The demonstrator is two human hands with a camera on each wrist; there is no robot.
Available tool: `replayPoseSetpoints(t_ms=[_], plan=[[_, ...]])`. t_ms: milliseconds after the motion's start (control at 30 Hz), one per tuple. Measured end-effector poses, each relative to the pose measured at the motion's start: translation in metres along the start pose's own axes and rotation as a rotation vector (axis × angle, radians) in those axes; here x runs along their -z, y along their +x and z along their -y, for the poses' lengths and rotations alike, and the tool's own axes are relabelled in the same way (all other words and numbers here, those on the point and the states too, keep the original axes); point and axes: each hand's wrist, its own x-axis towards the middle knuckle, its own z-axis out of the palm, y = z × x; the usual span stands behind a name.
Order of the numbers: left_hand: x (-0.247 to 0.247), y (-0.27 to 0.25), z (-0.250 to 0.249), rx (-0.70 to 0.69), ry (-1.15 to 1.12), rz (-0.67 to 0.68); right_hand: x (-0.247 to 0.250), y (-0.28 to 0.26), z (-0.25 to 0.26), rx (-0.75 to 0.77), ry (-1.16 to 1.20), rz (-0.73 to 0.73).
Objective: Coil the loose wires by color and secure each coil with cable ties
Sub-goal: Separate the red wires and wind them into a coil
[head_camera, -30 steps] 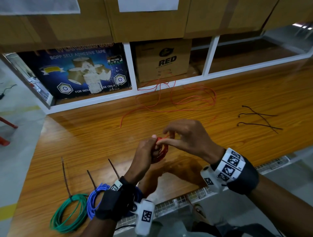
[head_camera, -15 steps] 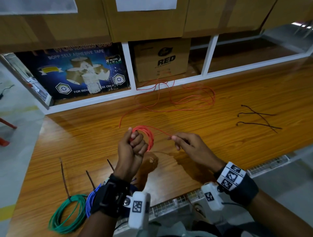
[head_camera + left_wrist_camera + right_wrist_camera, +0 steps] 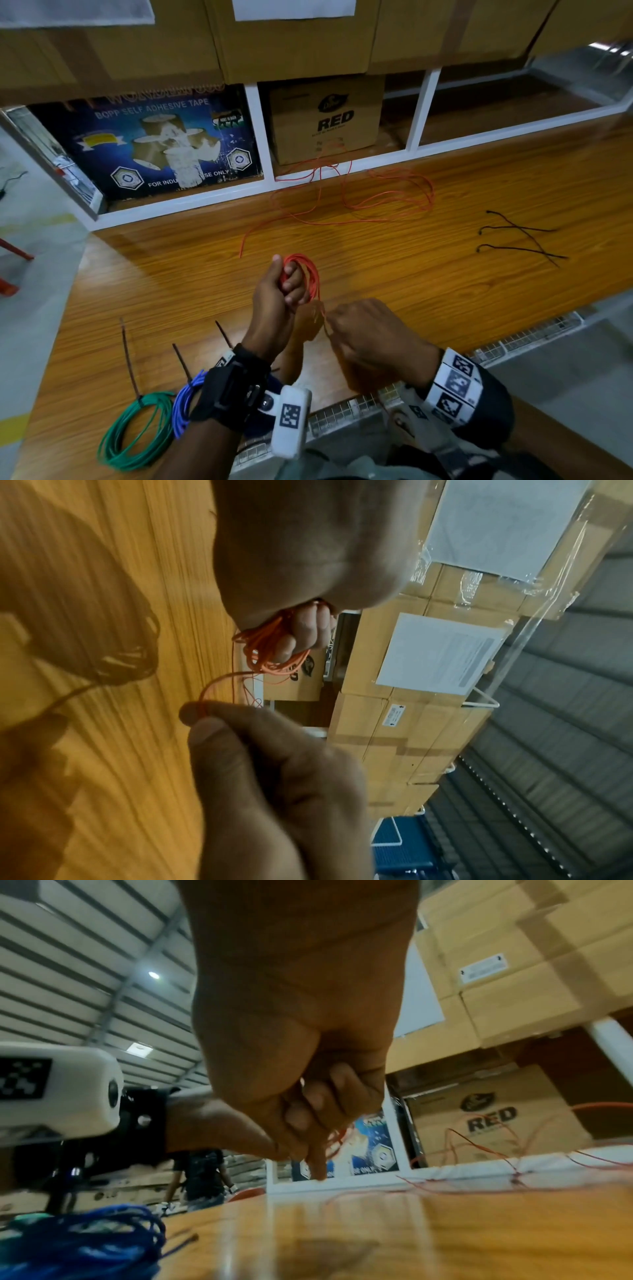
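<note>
My left hand (image 3: 290,285) is raised over the wooden table (image 3: 445,301) and grips a small coil of red wire (image 3: 311,274) in its fist. In the left wrist view the fingers (image 3: 308,631) curl through that red coil (image 3: 267,653). Just below and to the right, my right hand (image 3: 331,321) pinches the free red strand (image 3: 219,683) between thumb and forefinger (image 3: 205,723). The rest of the red wire (image 3: 387,202) lies loose near the shelf. A green coil (image 3: 137,431) and a blue coil (image 3: 185,401) lie tied at the near left.
Three loose black cable ties (image 3: 520,236) lie on the table at the right. Cardboard boxes, one marked RED (image 3: 325,116), and a blue tape box (image 3: 161,144) fill the white shelf behind. The table's near edge has a wire mesh rail (image 3: 513,342).
My right hand swung out to the right with the strand, then came back down under the coil. My left hand lifted the coil slightly and turned upright.
</note>
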Motion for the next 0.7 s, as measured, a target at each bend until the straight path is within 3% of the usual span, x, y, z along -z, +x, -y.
replayPoseSetpoints(t_ms=[133, 233, 367, 500, 700], plan=[[-0.007, -0.008, 0.008, -0.021, 0.201, 0.021, 0.014, 0.005, 0.009, 0.17, -0.069, -0.037], [-0.012, -0.016, 0.009, -0.047, 0.308, 0.024, 0.017, 0.005, 0.003, 0.293, -0.061, -0.196], [-0.015, -0.023, 0.009, -0.004, 0.288, 0.023, 0.01, 0.004, -0.003, 0.421, 0.012, -0.342], [-0.017, -0.026, 0.011, 0.032, 0.314, 0.042, 0.0, 0.004, -0.009, 0.435, 0.062, -0.472], [-0.014, -0.025, 0.011, 0.097, 0.321, 0.185, -0.006, 0.001, -0.012, 0.319, 0.229, -0.64]])
